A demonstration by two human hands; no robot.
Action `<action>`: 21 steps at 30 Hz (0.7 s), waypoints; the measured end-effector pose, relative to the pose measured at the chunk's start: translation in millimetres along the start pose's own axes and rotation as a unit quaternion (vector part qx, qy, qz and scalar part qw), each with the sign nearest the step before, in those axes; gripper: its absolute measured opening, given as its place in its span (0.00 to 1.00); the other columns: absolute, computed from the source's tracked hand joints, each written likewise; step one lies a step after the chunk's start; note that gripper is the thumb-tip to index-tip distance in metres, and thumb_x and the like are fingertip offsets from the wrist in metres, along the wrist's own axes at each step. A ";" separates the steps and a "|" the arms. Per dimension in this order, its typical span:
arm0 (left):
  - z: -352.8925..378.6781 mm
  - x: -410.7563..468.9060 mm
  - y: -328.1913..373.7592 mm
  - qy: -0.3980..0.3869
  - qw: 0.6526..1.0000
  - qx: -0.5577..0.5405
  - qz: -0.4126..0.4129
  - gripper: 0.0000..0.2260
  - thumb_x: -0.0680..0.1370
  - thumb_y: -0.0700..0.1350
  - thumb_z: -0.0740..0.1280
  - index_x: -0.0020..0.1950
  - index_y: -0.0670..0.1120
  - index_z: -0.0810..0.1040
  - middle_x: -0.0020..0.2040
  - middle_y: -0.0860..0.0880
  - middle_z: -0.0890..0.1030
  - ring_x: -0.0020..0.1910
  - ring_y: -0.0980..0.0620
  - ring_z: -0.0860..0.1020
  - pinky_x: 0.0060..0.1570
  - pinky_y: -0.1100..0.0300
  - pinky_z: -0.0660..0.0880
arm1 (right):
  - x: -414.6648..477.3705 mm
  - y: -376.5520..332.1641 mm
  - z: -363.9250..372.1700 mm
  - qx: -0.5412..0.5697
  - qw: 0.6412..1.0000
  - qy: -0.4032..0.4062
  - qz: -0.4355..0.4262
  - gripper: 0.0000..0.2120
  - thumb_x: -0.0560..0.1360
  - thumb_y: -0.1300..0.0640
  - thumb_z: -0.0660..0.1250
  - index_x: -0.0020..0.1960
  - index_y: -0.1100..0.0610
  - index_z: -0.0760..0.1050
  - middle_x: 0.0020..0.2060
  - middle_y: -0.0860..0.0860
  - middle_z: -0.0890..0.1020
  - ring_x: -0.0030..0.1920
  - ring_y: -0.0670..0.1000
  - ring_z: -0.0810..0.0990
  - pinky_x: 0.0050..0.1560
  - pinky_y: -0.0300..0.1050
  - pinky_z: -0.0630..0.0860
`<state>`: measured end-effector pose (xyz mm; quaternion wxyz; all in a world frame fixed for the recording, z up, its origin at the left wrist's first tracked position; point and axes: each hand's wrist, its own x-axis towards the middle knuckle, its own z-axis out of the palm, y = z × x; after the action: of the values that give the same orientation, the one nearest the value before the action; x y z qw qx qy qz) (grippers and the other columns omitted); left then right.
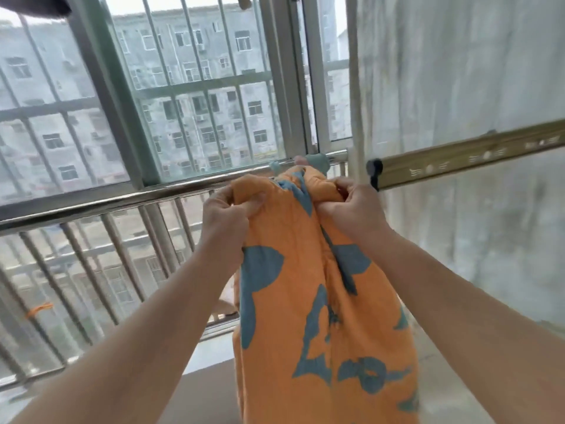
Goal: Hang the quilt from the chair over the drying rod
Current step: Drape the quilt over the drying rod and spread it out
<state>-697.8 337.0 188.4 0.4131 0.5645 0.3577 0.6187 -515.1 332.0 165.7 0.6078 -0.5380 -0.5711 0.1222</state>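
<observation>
An orange quilt [308,301] with grey-blue shapes hangs bunched in front of me, raised to chest height. My left hand [224,221] grips its upper edge on the left. My right hand [356,209] grips the upper edge on the right, fingers curled into the cloth. A flat gold drying rod [470,159] with a black end cap runs from just beside my right hand out to the right, at about the height of the quilt's top. No chair is in view.
A steel balcony railing [101,200] with vertical bars runs across behind the quilt, with barred windows above it. A pale wall [458,71] stands behind the rod on the right. An orange tie [38,310] hangs on a bar at left.
</observation>
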 end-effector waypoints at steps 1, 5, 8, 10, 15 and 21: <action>12.6 0.0 -2.2 -0.022 1.000 -0.005 -0.004 0.06 0.73 0.35 0.71 0.44 0.45 0.84 0.41 0.45 0.85 0.41 0.48 0.83 0.44 0.53 0.80 | -2.6 5.0 -13.7 -0.010 1.000 0.022 0.005 0.09 0.64 0.60 0.70 0.45 0.55 0.82 0.38 0.51 0.84 0.42 0.52 0.82 0.46 0.51 0.79; 72.5 -5.3 -8.9 -0.109 0.993 -0.030 -0.017 0.07 0.73 0.36 0.71 0.42 0.48 0.84 0.44 0.45 0.84 0.45 0.46 0.82 0.47 0.52 0.80 | -17.7 20.6 -76.0 -0.073 0.990 0.111 0.044 0.11 0.65 0.61 0.72 0.47 0.54 0.82 0.41 0.50 0.84 0.45 0.52 0.82 0.47 0.49 0.79; 121.8 -11.5 -8.7 -0.165 0.985 -0.047 -0.035 0.06 0.74 0.36 0.72 0.43 0.47 0.83 0.43 0.45 0.84 0.44 0.48 0.83 0.46 0.52 0.81 | -25.2 32.3 -121.7 -0.105 0.978 0.164 0.075 0.12 0.65 0.61 0.72 0.47 0.51 0.79 0.43 0.49 0.83 0.47 0.53 0.81 0.48 0.50 0.79; 158.7 -14.3 -8.6 -0.201 0.977 -0.051 -0.050 0.05 0.73 0.36 0.72 0.46 0.44 0.83 0.43 0.44 0.84 0.44 0.46 0.83 0.48 0.50 0.81 | -29.1 40.4 -153.2 -0.121 0.969 0.197 0.088 0.11 0.66 0.61 0.71 0.44 0.49 0.74 0.43 0.49 0.81 0.47 0.53 0.80 0.46 0.49 0.77; 250.8 -17.3 -15.5 -0.260 0.962 -0.045 -0.067 0.05 0.73 0.37 0.73 0.40 0.47 0.82 0.43 0.43 0.85 0.46 0.43 0.83 0.50 0.44 0.80 | -32.4 65.1 -227.7 -0.170 0.948 0.247 0.107 0.09 0.67 0.60 0.70 0.44 0.50 0.74 0.40 0.47 0.80 0.44 0.52 0.79 0.42 0.47 0.75; 390.1 -16.8 -16.3 -0.305 0.949 -0.041 -0.067 0.04 0.73 0.40 0.73 0.45 0.47 0.82 0.44 0.43 0.85 0.45 0.44 0.84 0.50 0.45 0.81 | -2.6 109.4 -342.1 -0.196 0.926 0.302 0.115 0.10 0.66 0.60 0.71 0.44 0.51 0.76 0.37 0.44 0.78 0.42 0.49 0.77 0.38 0.42 0.71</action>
<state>-307.9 319.0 208.5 0.5654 0.6836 0.2262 0.4023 -182.5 196.8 156.4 0.6156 -0.7198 -0.3075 -0.0911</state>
